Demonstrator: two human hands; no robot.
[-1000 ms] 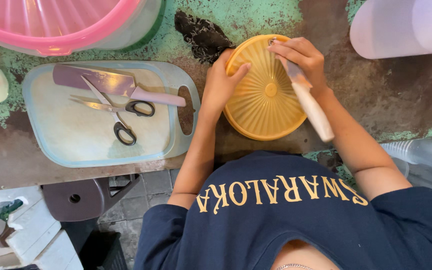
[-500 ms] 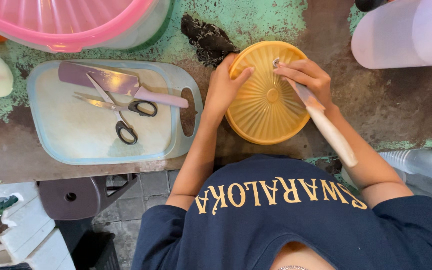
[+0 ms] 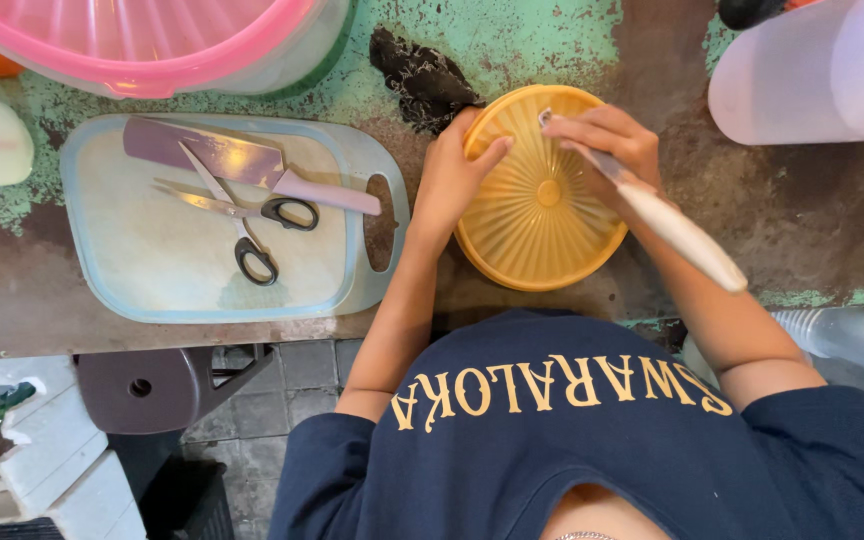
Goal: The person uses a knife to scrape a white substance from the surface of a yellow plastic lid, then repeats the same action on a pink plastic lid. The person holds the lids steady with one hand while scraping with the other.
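A round yellow ribbed lid sits on a container on the worn green-and-brown counter. My left hand rests on its left rim, fingers over the edge. My right hand grips a utensil with a cream handle. The utensil's metal tip touches the lid near its far rim, and the handle slants back toward my right elbow.
To the left lies a light blue cutting board bearing a pink-handled cleaver and scissors. A dark rag lies behind the lid. A pink basin and a white tub stand at the back. A brown stool is below.
My right hand has shifted slightly on the lid and the cream handle has swung outward to the right. My left hand has stayed on the rim.
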